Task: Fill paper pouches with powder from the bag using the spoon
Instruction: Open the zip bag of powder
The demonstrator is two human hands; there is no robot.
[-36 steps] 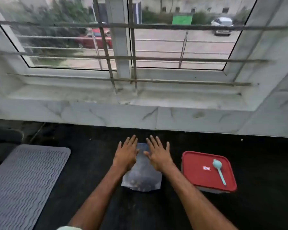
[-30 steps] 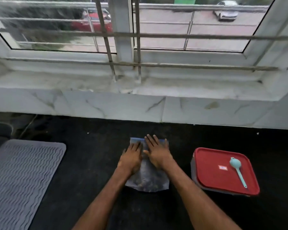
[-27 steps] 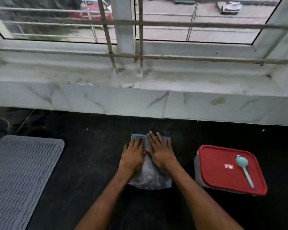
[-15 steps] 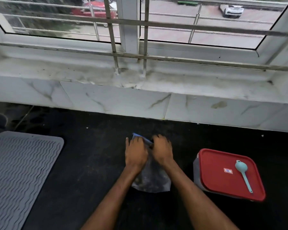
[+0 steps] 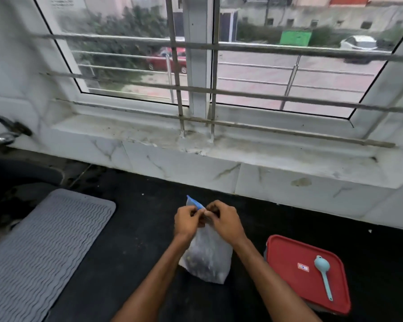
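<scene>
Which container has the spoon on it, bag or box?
The red-lidded box, right of the bag: the spoon lies on its lid.

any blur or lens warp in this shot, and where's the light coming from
Head view: soft daylight from the window, no hard shadows or glare; its wide lens bows the bars; left hand and right hand, pinching the bag top, look slightly soft; spoon on the lid is crisp.
</scene>
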